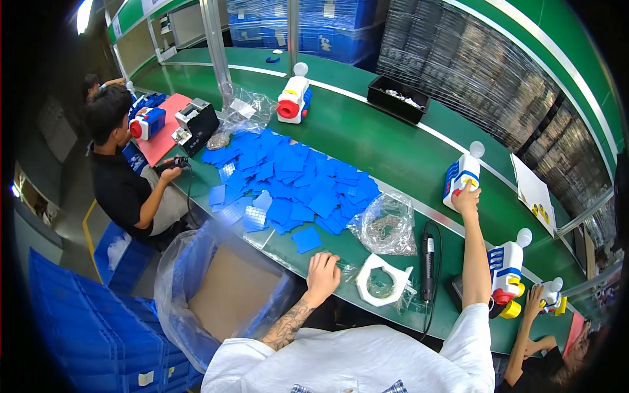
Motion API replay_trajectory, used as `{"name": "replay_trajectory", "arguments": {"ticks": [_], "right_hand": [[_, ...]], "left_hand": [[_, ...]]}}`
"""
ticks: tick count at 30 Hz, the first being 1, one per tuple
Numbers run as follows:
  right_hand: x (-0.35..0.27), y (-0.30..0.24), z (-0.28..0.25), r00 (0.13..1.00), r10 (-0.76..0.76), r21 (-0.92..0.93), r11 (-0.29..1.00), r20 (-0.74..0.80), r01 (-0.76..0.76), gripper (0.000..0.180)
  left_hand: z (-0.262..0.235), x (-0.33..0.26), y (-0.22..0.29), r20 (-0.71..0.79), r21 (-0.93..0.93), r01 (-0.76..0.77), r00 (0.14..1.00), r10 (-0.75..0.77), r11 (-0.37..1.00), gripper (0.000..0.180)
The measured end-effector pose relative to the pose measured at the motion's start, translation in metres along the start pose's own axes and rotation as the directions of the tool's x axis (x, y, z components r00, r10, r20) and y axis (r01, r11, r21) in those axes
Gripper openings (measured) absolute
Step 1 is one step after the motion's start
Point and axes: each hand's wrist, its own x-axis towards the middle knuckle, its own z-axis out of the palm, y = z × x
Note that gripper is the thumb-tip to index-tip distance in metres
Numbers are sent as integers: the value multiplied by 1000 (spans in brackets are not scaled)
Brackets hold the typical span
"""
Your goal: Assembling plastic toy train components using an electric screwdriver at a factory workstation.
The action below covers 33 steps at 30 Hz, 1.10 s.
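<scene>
My right arm reaches out over the green conveyor line. There my right hand (pixel 466 198) grips the near end of a white-and-blue plastic toy (pixel 464 174) with a round translucent knob on top. Close to the bench's front edge, my left hand (pixel 322 274) rests with loosely bent fingers and holds nothing visible. Just beyond it lies a single blue plastic sheet (pixel 306 240), apart from a large heap of blue sheets (pixel 295 178). A white ring-shaped plastic part (pixel 382 281) sits to the right of my left hand, with a crumpled clear bag showing through its opening.
Beyond it are a clear bag of small parts (pixel 388 226) and a black electric screwdriver (pixel 428 265) with a cord. More toys stand at right (pixel 504 270) and far left (pixel 294 99). A lined blue bin (pixel 226 288) touches the bench front. Co-workers sit left and right.
</scene>
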Motion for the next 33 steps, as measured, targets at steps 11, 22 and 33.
{"name": "replay_trajectory", "arguments": {"ticks": [11, 22, 33], "right_hand": [[-44, -143, -12, 864, -445, 20, 891, 234, 453, 67], [-107, -352, 34, 561, -807, 442, 578, 185, 686, 59], [-152, -288, -28, 79, -922, 612, 315, 380, 725, 51]], "left_hand": [[-8, -2, -2, 4, -52, 15, 1000, -15, 999, 23], [-5, -3, -1, 9, -75, 49, 999, -49, 996, 22], [-8, -5, -1, -57, -91, 19, 998, -24, 996, 18]]}}
